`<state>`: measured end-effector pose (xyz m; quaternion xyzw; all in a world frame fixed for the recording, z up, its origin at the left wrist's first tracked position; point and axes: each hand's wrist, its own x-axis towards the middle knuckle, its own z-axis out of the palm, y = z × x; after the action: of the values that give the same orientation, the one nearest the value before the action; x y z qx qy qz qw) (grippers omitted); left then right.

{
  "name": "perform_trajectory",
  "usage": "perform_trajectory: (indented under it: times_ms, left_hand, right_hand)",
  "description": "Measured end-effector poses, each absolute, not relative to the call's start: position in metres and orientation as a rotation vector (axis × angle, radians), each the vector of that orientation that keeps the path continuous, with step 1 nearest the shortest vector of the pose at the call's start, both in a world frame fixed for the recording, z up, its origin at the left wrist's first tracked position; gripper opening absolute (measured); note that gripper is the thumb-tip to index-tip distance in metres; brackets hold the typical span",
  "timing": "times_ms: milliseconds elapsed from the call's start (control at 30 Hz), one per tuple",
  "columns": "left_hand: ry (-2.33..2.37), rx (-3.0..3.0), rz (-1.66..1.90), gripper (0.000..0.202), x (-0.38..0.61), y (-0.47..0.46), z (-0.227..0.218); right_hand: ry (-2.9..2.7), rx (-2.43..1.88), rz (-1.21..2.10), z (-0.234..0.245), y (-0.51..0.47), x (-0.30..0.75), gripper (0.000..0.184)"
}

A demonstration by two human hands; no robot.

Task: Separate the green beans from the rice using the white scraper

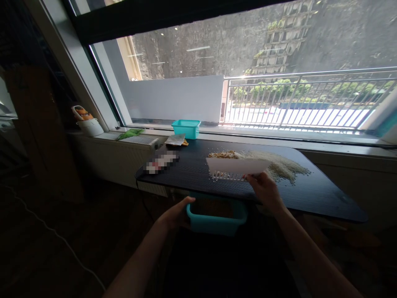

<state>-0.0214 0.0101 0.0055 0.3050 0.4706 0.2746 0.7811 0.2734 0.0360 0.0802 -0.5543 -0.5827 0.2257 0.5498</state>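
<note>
My left hand (177, 212) grips the left rim of a teal plastic bin (214, 225), thumb over the edge. The bin sits just below the front edge of the table, and a dark brownish layer shows inside it. In my right hand (264, 188) is a white plastic piece with slots (237, 167), a row of openings along its lower edge. It is held above the dark table (186, 178), in front of a spread pile of pale, rice-like grains (285, 163). Yellowish-brown kernels (225, 154) lie at the pile's left end, partly hidden by the white piece.
A second teal bin (187, 128) stands by the window, with a paper packet (175, 140) before it. A blurred-out item (161, 161) lies on the table's left. A radiator (133, 138) and a white pot (89, 126) are further left. A cable (58, 238) runs along the floor.
</note>
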Motion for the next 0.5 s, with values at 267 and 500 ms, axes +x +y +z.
perform_trajectory:
  times_ms: [267,500]
  left_hand:
    - [1.100,0.690,0.617,0.059,0.002,0.021,-0.008]
    - [1.093,0.701,0.630,0.053,-0.003,0.015,-0.007]
  right_hand:
    - [-1.251,-1.360,0.469,0.077,0.045,0.294,0.026]
    - [-1.272,-1.369,0.475,0.074,0.045,0.292,0.024]
